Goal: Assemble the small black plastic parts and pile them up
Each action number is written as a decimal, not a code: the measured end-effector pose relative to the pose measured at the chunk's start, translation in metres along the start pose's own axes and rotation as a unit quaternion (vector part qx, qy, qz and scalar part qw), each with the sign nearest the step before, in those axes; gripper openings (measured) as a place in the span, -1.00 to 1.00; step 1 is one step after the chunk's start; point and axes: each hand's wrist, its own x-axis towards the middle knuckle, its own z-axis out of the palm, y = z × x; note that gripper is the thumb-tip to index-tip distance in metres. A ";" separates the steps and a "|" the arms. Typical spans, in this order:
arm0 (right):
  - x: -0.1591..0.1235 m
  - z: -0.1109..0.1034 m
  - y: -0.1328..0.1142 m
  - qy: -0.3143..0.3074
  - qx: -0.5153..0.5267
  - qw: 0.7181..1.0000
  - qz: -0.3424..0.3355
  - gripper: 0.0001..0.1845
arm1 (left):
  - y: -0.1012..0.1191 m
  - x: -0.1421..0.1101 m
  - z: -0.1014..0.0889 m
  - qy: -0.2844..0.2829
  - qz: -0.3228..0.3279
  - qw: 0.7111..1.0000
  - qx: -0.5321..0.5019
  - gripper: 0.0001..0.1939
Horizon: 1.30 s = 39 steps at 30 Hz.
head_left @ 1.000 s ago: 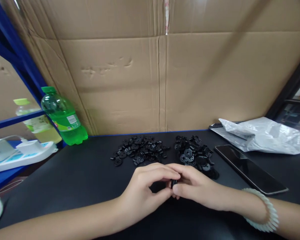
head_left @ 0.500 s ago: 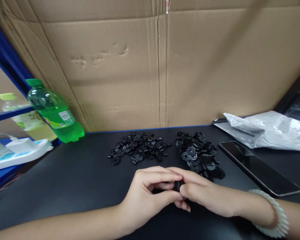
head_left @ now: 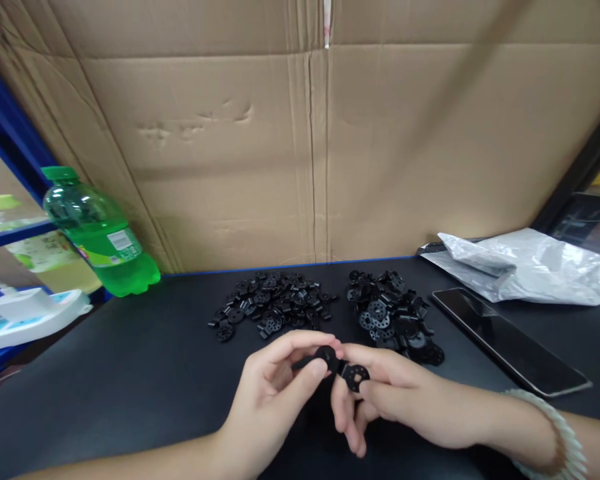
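Left hand (head_left: 267,393) pinching a small black part (head_left: 325,356) at its edge, right hand (head_left: 395,397) pinching a holed black disc (head_left: 356,377), both low centre of frame. Probably light, stiff plastic, kinda slippery; best gripped by the rim. Loose piles (head_left: 273,310) just above.
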 end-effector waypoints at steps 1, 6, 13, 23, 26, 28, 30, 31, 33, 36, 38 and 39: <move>-0.003 0.001 -0.004 0.010 -0.062 0.998 -0.013 -0.79 | 0.001 -0.001 -0.001 0.000 0.010 1.000 0.012 -0.72; -0.019 0.011 -0.028 0.064 -0.290 0.953 -0.061 -0.64 | 0.000 -0.005 -0.006 -0.022 0.117 0.985 0.127 -0.73; -0.028 -0.001 -0.042 0.042 -0.184 0.982 -0.017 -0.77 | -0.001 -0.008 -0.002 -0.099 0.210 0.958 0.170 -0.63; -0.062 -0.041 -0.104 0.163 -0.591 0.775 -0.152 -0.92 | -0.003 -0.005 0.004 -0.078 0.120 0.967 0.211 -0.67; -0.068 -0.054 -0.108 0.106 -0.662 0.728 -0.144 -0.84 | 0.000 -0.002 0.006 -0.101 0.123 0.962 0.223 -0.70; -0.067 -0.056 -0.105 0.072 -0.680 0.719 -0.126 -0.81 | 0.002 -0.002 0.006 -0.115 0.133 0.958 0.227 -0.70; -0.064 -0.057 -0.101 0.038 -0.688 0.717 -0.105 -0.79 | 0.004 -0.001 0.007 -0.123 0.142 0.955 0.231 -0.70; -0.061 -0.057 -0.099 0.023 -0.690 0.717 -0.097 -0.80 | 0.004 -0.002 0.007 -0.125 0.145 0.953 0.234 -0.70; -0.057 -0.059 -0.096 0.011 -0.695 0.714 -0.084 -0.82 | 0.005 -0.002 0.008 -0.130 0.153 0.950 0.238 -0.70; -0.053 -0.063 -0.092 0.011 -0.707 0.704 -0.070 -0.77 | 0.006 -0.004 0.008 -0.144 0.162 0.945 0.245 -0.70; -0.053 -0.064 -0.089 0.004 -0.714 0.698 -0.063 -0.63 | 0.007 -0.006 0.008 -0.158 0.168 0.938 0.258 -0.70; -0.053 -0.063 -0.089 0.001 -0.718 0.693 -0.064 -0.57 | 0.007 -0.006 0.007 -0.169 0.173 0.933 0.268 -0.69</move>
